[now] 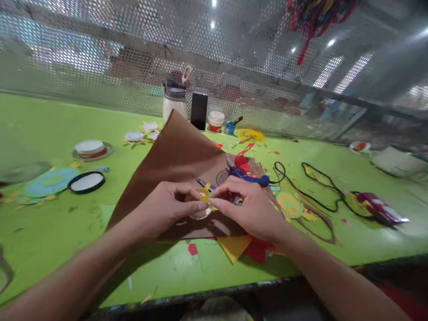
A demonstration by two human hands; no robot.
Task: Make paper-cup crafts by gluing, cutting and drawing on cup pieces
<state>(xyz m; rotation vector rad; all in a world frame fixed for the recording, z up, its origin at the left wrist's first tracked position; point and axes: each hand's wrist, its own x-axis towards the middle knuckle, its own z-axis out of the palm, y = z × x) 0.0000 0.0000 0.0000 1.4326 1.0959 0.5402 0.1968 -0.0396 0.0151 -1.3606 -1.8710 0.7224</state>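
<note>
Over a sheet of brown paper [190, 160], both hands meet at a small white disc [200, 215] with yellow paper strips [207, 187] on its top. My left hand [170, 203] pinches the disc's left side between thumb and fingers. From the right, my right hand [250, 207] pinches a yellow strip at the disc's edge; its fingertips partly hide the strip. Just behind my right hand lies a blue-handled tool [249, 177], partly covered. Scraps of red paper [242, 162] lie beyond it.
Left stand a black-rimmed white disc [87, 182], a light blue paper disc [51, 182] and a white lid [89, 147]. At the back are a bottle [175, 100], a phone [199, 111] and a tub [216, 121]. A black cord [326, 178] winds across the right side.
</note>
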